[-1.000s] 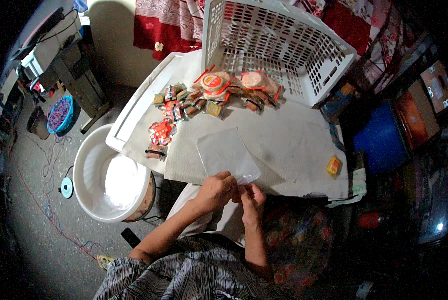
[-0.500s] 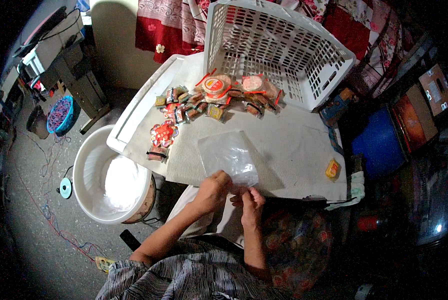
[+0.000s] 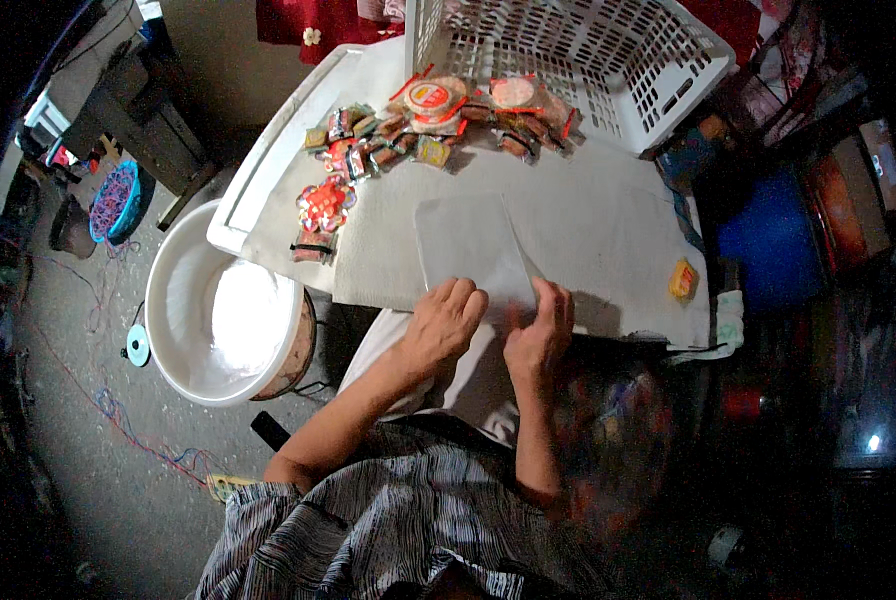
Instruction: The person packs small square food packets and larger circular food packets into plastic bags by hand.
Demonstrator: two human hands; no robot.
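A clear, flat plastic bag [image 3: 471,240] lies over the near edge of the cloth-covered table. My left hand [image 3: 446,322] grips its near left corner with curled fingers. On the other side, my right hand [image 3: 540,332] pinches the bag's near right edge between thumb and fingers; the fingertips are partly blurred. Beyond the bag is a pile of small wrapped snacks [image 3: 431,151], with round packaged crackers [image 3: 430,98] on top. Left of the bag are a red flower-shaped packet [image 3: 325,203] and a dark-banded snack packet [image 3: 313,247].
A white slotted plastic crate [image 3: 578,75] lies on its side at the back of the table [image 3: 598,220]. One small yellow packet [image 3: 682,279] sits near the right edge. A white tub [image 3: 183,365] with clear plastic inside stands at the left. Cords [image 3: 118,440] run across the floor.
My right hand has moved right and away from my left hand, along the bag's near edge. The bag now looks flatter and straighter. The view has shifted, so the table appears higher.
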